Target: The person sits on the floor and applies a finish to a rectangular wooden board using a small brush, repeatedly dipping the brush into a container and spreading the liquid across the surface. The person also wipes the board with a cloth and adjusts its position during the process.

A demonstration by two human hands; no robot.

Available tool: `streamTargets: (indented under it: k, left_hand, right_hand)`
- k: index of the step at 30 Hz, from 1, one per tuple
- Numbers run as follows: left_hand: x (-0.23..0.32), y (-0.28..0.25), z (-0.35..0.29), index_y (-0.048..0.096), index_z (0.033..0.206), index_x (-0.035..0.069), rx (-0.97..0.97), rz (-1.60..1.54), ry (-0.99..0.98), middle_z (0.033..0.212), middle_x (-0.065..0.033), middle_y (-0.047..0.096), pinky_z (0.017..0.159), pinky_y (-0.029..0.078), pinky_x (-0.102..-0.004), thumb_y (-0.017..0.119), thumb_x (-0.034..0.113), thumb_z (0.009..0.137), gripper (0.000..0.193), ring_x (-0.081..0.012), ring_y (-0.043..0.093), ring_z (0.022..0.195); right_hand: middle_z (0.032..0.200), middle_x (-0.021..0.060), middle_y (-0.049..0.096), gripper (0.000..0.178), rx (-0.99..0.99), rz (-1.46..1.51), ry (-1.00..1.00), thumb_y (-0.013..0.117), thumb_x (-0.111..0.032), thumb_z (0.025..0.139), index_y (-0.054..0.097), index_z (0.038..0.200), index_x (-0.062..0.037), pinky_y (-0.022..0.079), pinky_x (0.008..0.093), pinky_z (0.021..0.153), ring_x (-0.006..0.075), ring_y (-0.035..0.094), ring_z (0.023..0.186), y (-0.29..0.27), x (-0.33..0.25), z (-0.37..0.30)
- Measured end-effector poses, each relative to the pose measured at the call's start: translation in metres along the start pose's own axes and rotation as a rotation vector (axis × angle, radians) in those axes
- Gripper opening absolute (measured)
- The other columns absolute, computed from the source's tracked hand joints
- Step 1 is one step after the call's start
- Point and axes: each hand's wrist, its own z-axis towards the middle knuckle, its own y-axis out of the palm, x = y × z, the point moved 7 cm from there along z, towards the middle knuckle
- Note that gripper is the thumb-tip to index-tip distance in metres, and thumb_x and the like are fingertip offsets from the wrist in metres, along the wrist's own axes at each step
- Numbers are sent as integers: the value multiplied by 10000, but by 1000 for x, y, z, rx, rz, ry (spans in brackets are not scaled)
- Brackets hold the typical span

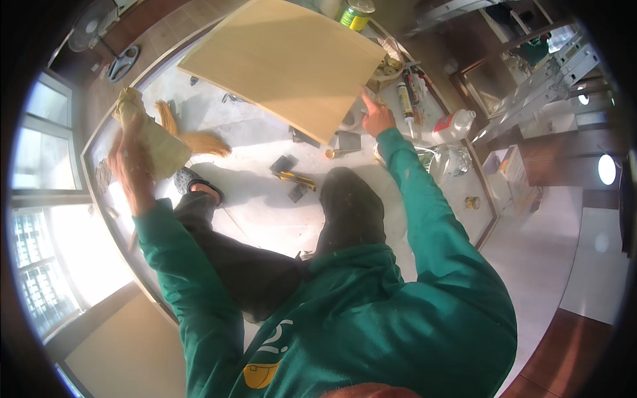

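Observation:
A flat, pale wooden panel (285,63) is tilted in front of me, its near corner pointing toward my knee. My right hand (378,118) is closed at the panel's right edge, with a finger lying along that edge. Off to the left, my left hand (133,154) grips a crumpled beige cloth (164,151), apart from the panel and slightly blurred. Straw-coloured bristles (204,142) lie just beyond the cloth. A yellow utility knife (297,179) rests on the floor between my legs, beside small dark flat pieces (284,164).
At the right lie a sealant tube (405,103), a white bottle (454,126), a clear plastic bag (451,162) and a small jar (472,202). A metal can (358,14) stands behind the panel. A ladder (564,69) leans at far right. Windows (46,126) line the left.

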Motion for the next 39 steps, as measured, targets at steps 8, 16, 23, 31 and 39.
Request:
streamTargets:
  k: [8, 16, 23, 31, 39]
  left_hand:
    - [22, 55, -24, 719, 979, -21, -92, 48, -72, 855, -43, 619, 739, 436, -283, 695, 385, 881, 418, -132, 539, 789]
    - [1, 100, -32, 534, 1325, -76, -273, -129, -217, 1097, -190, 684, 954, 519, -404, 603, 209, 949, 476, -287, 664, 1059]
    - [-8, 108, -31, 434, 1387, -81, -281, -140, -175, 1243, -240, 615, 1071, 451, -488, 598, 106, 894, 552, -361, 609, 1173]
    - [-19, 113, -29, 482, 1315, -93, -112, -19, -227, 1135, -249, 643, 1054, 444, -482, 595, 156, 845, 544, -364, 614, 1139]
    - [-15, 115, -35, 468, 1317, -96, -137, -71, -239, 1096, -240, 638, 1028, 458, -475, 578, 143, 838, 547, -369, 621, 1088]
  right_hand:
    - [846, 187, 658, 855, 80, 82, -131, 615, -13, 764, 337, 1557, -169, 513, 491, 743, 376, 638, 781, 21, -24, -31]
    - [1009, 145, 735, 515, 226, 740, 302, 664, -106, 865, 573, 1371, -86, 554, 406, 795, 306, 712, 927, 55, 13, -137]
    - [1005, 145, 747, 233, -23, 621, 514, 676, -192, 890, 717, 1051, -28, 572, 397, 825, 294, 726, 934, 148, 59, -183]
    - [999, 186, 712, 204, -434, 568, 289, 618, -271, 874, 708, 935, -98, 553, 480, 834, 399, 677, 948, 251, -18, -95]
    - [1021, 124, 734, 272, -426, 420, 216, 654, -352, 869, 732, 1046, -161, 554, 464, 800, 352, 694, 937, 336, -119, -80]
